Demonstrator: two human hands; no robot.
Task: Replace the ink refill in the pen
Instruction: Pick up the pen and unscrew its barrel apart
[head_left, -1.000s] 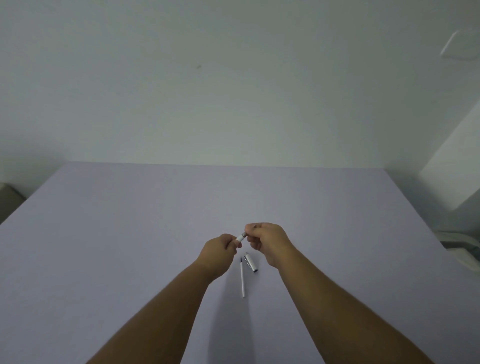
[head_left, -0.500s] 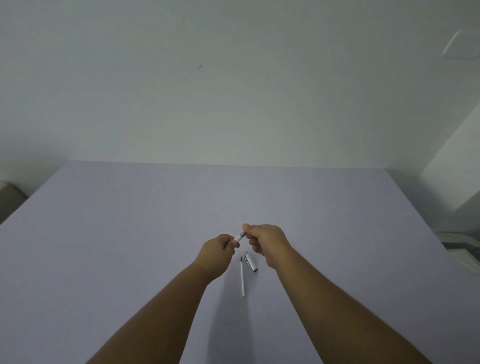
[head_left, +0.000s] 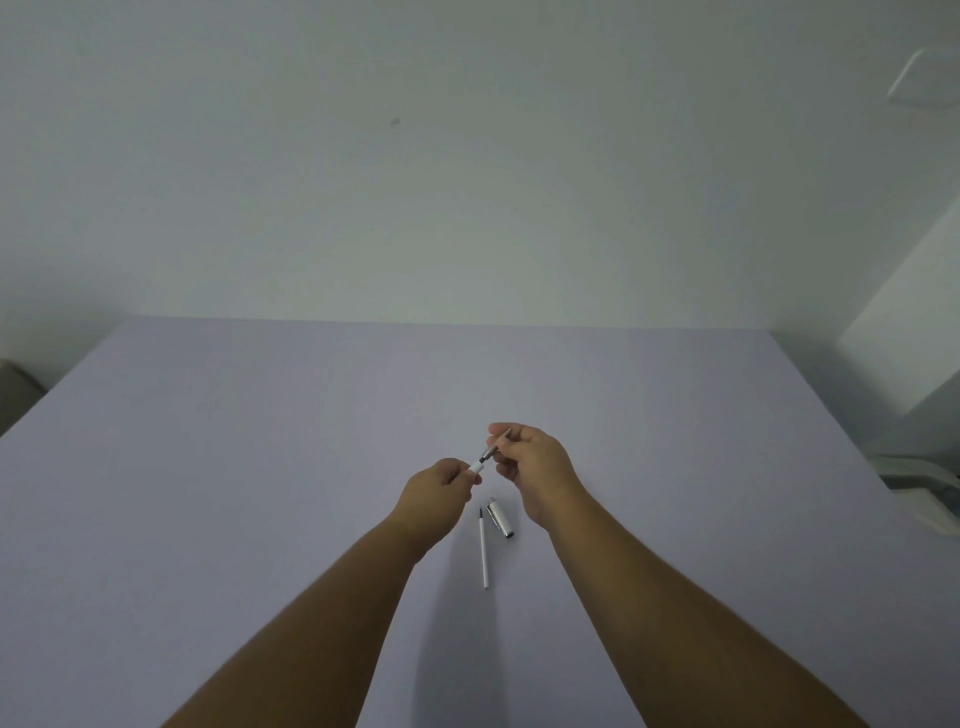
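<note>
Both hands hold a white pen (head_left: 483, 459) above the lavender table (head_left: 260, 467). My left hand (head_left: 436, 493) is closed on its white barrel, mostly hidden in the fist. My right hand (head_left: 535, 465) pinches the dark metal tip section, which points up and to the right. On the table just below my hands lies a thin white ink refill (head_left: 484, 550) with a dark tip pointing away from me. Beside it on the right lies the silver-and-white pen cap (head_left: 500, 517).
A pale wall rises behind the table's far edge. Off the table's right edge sits a whitish object (head_left: 930, 488). A grey object (head_left: 15, 384) shows at the far left edge.
My hands have drawn slightly apart, and a little more of the dark metal section shows between them. The refill and cap on the table have not moved.
</note>
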